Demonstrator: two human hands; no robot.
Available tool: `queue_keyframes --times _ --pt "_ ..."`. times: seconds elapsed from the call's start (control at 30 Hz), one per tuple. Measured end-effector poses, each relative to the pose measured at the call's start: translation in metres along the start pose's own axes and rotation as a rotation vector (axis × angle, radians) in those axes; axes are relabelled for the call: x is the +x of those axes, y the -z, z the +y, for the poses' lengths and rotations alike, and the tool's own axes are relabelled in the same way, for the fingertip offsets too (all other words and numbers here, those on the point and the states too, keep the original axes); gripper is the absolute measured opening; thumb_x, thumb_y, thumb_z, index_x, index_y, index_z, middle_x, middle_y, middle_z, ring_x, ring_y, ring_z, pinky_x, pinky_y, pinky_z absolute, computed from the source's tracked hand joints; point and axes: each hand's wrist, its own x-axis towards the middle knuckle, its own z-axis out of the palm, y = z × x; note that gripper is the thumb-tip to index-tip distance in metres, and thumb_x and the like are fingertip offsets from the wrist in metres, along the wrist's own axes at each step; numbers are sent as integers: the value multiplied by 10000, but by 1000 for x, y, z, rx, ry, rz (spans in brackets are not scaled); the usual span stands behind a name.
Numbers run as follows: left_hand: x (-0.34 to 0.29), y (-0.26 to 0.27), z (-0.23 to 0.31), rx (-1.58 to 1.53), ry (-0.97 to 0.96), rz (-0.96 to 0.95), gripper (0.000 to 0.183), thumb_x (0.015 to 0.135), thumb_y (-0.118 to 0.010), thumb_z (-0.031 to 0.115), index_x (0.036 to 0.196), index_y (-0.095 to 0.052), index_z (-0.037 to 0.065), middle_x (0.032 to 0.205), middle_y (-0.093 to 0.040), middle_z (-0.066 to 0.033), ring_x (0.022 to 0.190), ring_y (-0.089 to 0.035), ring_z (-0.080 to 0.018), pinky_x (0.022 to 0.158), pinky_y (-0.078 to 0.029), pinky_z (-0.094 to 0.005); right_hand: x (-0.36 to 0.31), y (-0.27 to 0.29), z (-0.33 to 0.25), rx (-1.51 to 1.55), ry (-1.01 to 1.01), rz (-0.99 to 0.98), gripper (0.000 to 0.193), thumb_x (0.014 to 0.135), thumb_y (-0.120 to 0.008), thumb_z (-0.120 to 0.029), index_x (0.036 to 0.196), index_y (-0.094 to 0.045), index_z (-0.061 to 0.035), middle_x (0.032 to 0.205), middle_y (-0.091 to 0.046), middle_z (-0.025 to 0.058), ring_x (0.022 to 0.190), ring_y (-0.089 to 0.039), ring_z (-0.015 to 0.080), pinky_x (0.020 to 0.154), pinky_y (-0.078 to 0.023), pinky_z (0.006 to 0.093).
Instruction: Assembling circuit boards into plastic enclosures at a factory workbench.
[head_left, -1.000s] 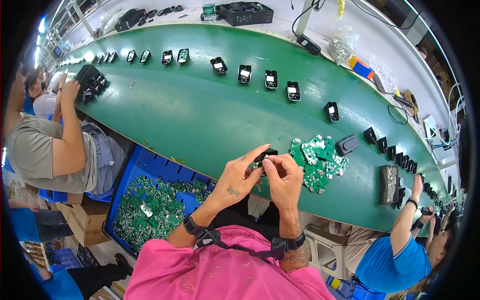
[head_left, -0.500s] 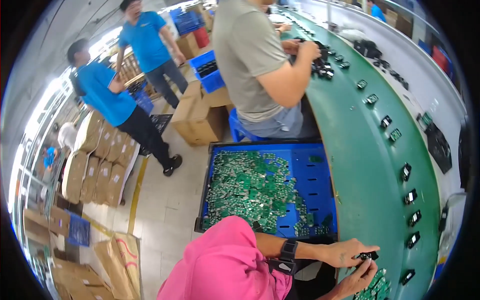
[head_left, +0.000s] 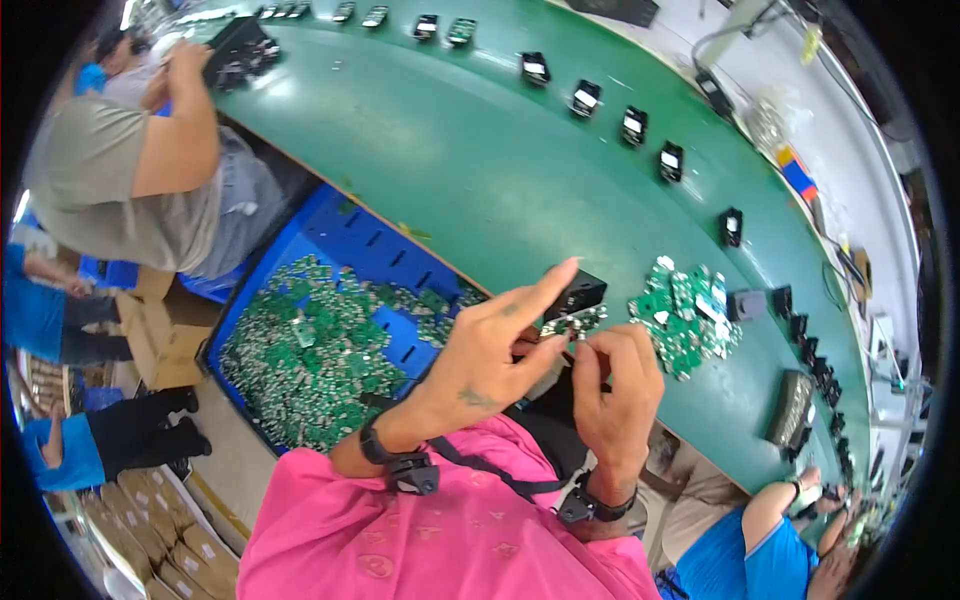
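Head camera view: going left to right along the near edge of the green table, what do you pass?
Blue bin of green circuit boards → left hand → right hand → pile of green boards on the table → flat dark block.

Both forearms rise from the pink-sleeved torso toward the small circuit board, which serves as the landmark. Left hand sits left of and below the board, palm turned inward, index finger stretched straight up past the board's top edge, thumb pressed to the board's lower left. Right hand is just below and right of the board, fingers curled, fingertips pinching its lower edge. The hands nearly touch at the board. Each wrist wears a dark band, the wrists well below the board, left wrist further left.
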Motion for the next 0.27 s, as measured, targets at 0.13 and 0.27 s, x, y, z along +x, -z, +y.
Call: queue_keyframes --times 0.13,0.27 --pt "3 -10 1 63 -31 -71 667 854 -663 -48 1477 -476 101 1132 -649 -105 869 -671 -114 685 -567 -242 -7 14 2 -56 -43 33 103 837 -671 50 876 -596 -9 829 -576 94 633 -571 199 562 -452 302" --pt "3 -15 2 118 -81 -100 663 857 -669 -36 1475 -474 103 1242 -630 -136 888 -672 -134 725 -594 -247 -6 20 4 -99 -12 2 105 842 -688 29 883 -602 -14 843 -591 92 650 -586 191 576 -462 309"
